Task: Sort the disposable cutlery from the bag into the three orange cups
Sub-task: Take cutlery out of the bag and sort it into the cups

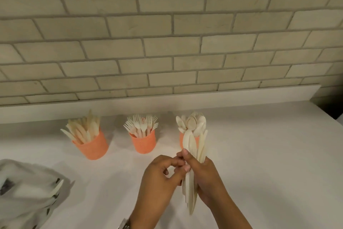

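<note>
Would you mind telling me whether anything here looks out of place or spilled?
Nothing stands out: the knife cup, fork cup and spoon cup each hold one type, and nothing is spilled.

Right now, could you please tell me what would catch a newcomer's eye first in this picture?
Front and centre, the right hand grips a bundle of cutlery upright, while the left hand touches it. Behind, three orange cups line the white counter: knives cup on the left, forks cup in the middle, spoons cup partly hidden behind the bundle. The bag lies at lower left.
</note>
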